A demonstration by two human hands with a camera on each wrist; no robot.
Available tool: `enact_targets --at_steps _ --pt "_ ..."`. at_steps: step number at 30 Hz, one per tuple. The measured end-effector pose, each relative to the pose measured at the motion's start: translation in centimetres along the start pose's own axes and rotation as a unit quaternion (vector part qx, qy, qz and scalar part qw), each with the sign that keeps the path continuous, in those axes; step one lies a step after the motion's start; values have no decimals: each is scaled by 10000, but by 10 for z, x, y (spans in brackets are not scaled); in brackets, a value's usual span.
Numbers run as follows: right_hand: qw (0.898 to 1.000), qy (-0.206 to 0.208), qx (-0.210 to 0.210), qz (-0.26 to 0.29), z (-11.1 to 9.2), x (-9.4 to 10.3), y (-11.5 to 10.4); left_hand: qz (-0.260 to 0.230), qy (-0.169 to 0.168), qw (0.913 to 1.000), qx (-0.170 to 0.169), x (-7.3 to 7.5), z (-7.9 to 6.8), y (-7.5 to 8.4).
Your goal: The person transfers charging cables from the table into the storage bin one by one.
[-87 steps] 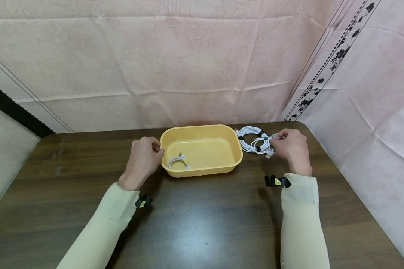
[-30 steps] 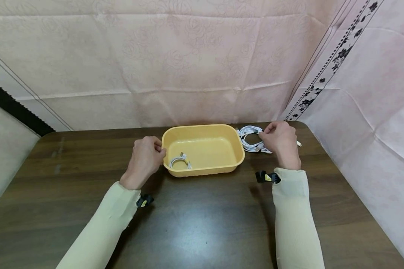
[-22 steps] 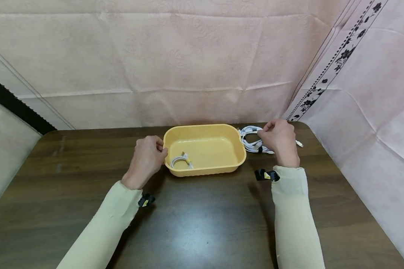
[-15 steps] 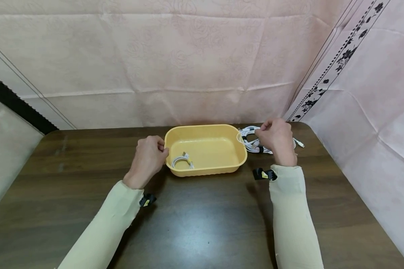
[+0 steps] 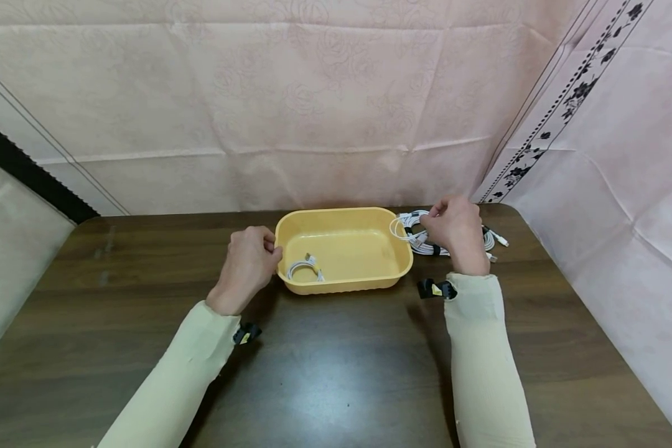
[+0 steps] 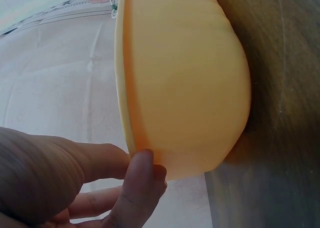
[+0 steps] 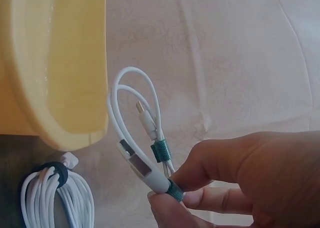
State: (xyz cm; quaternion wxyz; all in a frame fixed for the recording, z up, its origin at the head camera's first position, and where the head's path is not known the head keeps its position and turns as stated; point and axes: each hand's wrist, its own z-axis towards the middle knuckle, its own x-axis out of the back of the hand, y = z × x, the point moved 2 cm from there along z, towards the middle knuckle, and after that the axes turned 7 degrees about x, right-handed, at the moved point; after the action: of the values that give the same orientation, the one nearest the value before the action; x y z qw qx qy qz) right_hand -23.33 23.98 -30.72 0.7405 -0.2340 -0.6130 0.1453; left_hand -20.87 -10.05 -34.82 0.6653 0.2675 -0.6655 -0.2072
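Observation:
My left hand [image 5: 246,267] pinches the left rim of a yellow plastic basin [image 5: 355,249]; in the left wrist view, thumb and fingers [image 6: 137,175] meet at its edge. Inside the basin's near left corner lies a small coiled white cable [image 5: 302,266]. My right hand [image 5: 458,230], just right of the basin, pinches a looped white USB cable [image 7: 135,160] by its green tie. That loop hangs above the table by the basin's right rim, both plugs showing in the right wrist view. Below it lies a larger white cable coil [image 7: 80,203] with a black tie.
More white cable [image 5: 490,239] with plugs lies right of my right hand, partly hidden by it. The brown wooden table [image 5: 325,367] ends at a pale patterned cloth [image 5: 313,124] behind the basin. Another cloth hangs on the right.
My right hand has moved left from the far side of the coils towards the basin, raising the small looped USB cable off the pile. My left hand stays on the rim.

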Motion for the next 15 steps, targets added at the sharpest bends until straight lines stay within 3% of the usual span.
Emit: enact_targets --at_steps 15 --pt "9993 -338 -140 -35 5 -3 -10 88 291 9989 -346 -1 -1 0"
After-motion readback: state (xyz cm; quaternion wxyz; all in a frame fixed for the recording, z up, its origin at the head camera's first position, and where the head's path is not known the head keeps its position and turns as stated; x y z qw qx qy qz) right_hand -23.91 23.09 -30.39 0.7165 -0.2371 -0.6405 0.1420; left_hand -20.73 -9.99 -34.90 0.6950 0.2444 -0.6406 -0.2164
